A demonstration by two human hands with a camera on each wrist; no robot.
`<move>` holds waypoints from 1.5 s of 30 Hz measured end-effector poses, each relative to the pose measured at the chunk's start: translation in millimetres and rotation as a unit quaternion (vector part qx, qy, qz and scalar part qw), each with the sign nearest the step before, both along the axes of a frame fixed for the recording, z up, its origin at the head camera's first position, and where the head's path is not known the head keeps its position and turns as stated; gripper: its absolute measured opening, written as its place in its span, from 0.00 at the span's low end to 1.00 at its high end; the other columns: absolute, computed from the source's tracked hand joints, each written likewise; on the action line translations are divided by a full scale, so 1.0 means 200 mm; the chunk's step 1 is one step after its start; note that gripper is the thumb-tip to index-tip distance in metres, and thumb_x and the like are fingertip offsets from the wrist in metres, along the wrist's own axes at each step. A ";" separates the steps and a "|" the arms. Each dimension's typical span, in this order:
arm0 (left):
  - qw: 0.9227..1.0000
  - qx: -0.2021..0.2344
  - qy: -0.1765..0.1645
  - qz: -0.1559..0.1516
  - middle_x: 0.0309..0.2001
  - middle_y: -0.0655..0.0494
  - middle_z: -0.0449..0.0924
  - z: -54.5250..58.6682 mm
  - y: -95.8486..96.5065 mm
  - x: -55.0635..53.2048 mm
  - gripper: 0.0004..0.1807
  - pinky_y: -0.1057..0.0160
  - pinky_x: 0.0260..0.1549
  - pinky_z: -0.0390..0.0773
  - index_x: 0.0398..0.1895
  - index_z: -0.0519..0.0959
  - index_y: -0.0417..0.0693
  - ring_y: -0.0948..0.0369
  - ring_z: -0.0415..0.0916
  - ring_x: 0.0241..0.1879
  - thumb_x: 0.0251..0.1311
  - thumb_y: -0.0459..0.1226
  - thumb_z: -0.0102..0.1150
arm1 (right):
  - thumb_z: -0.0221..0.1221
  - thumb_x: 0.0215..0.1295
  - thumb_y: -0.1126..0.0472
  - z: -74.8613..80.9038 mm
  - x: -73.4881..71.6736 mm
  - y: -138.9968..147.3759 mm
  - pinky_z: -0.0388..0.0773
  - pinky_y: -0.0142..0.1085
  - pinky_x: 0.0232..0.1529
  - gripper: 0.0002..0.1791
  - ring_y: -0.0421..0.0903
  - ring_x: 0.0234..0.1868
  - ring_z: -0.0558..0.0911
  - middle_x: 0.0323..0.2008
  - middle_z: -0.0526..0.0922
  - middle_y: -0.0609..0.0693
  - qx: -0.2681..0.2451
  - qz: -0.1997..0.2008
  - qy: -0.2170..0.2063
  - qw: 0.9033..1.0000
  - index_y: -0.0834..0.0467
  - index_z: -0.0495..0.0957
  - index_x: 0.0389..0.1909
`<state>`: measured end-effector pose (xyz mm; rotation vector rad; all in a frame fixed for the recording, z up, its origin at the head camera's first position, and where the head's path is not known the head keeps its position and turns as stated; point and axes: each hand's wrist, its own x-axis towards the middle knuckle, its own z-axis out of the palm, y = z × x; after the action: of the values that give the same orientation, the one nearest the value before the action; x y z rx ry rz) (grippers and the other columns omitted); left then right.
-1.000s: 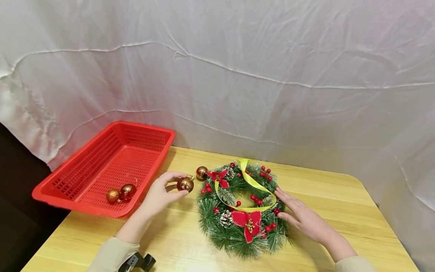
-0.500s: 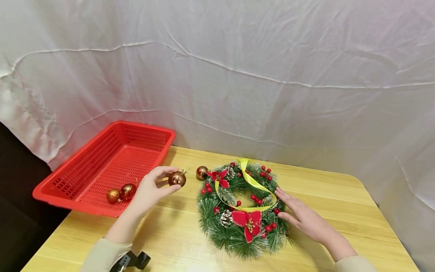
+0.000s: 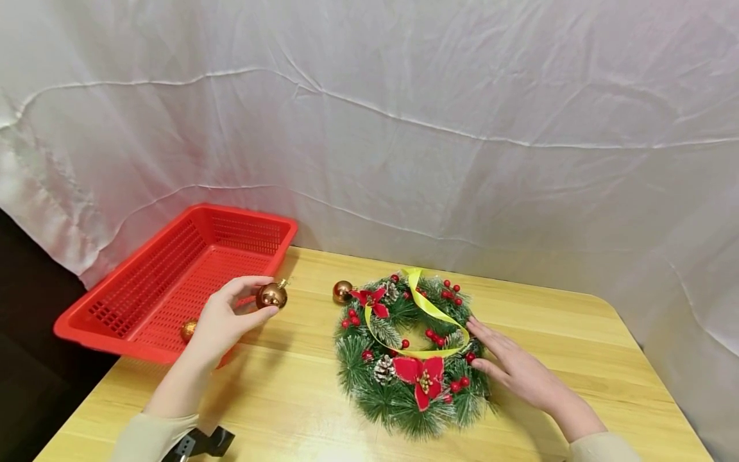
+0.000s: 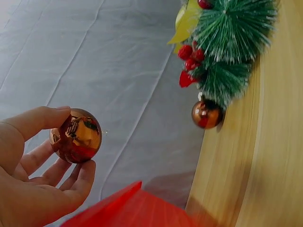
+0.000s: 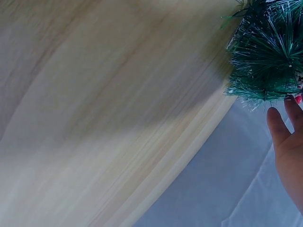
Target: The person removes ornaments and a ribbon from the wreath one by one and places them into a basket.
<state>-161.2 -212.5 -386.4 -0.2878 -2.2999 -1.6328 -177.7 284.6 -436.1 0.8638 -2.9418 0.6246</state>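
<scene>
Between thumb and fingers, my left hand holds a shiny bronze Christmas ball in the air beside the red basket's right wall. In the left wrist view the ball shows large, gripped from one side. My right hand lies at the right edge of a green wreath, its fingers straight and touching the needles. Pine cones, red berries, red poinsettias and a loop of yellow ribbon decorate the wreath. A second bronze ball rests on the table against the wreath's upper left.
A red plastic basket stands at the table's left, with a glittery gold ball inside; my left hand covers part of it. A pale cloth hangs behind the wooden table.
My left hand has carried the bronze ball left, away from the wreath and toward the basket. It now hides another ball in there. The right hand and wreath have stayed put.
</scene>
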 end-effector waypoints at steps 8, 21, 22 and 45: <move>0.999 -0.020 -0.005 0.040 0.48 0.56 0.78 0.01 -0.11 0.04 0.25 0.77 0.44 0.75 0.54 0.76 0.42 0.69 0.74 0.47 0.52 0.34 0.71 | 0.53 0.69 0.45 0.00 0.00 0.00 0.58 0.60 0.63 0.36 0.59 0.69 0.59 0.73 0.53 0.52 -0.004 0.000 -0.001 1.000 0.48 0.52 0.74; 0.996 -0.029 -0.026 0.081 0.49 0.66 0.76 -0.02 -0.28 0.08 0.27 0.81 0.44 0.72 0.58 0.74 0.42 0.73 0.72 0.48 0.54 0.35 0.69 | 0.53 0.69 0.45 0.01 0.00 0.00 0.59 0.62 0.62 0.36 0.60 0.68 0.60 0.73 0.53 0.52 -0.005 0.001 0.000 1.000 0.48 0.52 0.74; 0.996 -0.032 -0.023 0.084 0.49 0.67 0.75 -0.02 -0.29 0.08 0.27 0.81 0.44 0.72 0.58 0.74 0.41 0.74 0.72 0.48 0.54 0.34 0.69 | 0.53 0.69 0.45 0.01 0.00 0.00 0.59 0.62 0.62 0.36 0.59 0.68 0.59 0.73 0.53 0.52 -0.005 0.001 0.000 1.000 0.48 0.52 0.74; 0.988 -0.025 -0.052 0.143 0.46 0.77 0.72 -0.01 -0.53 0.11 0.24 0.84 0.37 0.70 0.57 0.76 0.56 0.79 0.70 0.45 0.57 0.36 0.67 | 0.52 0.69 0.45 -0.01 0.00 0.01 0.59 0.61 0.63 0.36 0.60 0.68 0.60 0.73 0.53 0.51 -0.007 -0.001 -0.003 1.000 0.47 0.51 0.75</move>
<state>-139.7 -319.0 -389.3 0.1163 -2.3323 -1.4791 -178.1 285.8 -437.5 0.8583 -2.9392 0.6486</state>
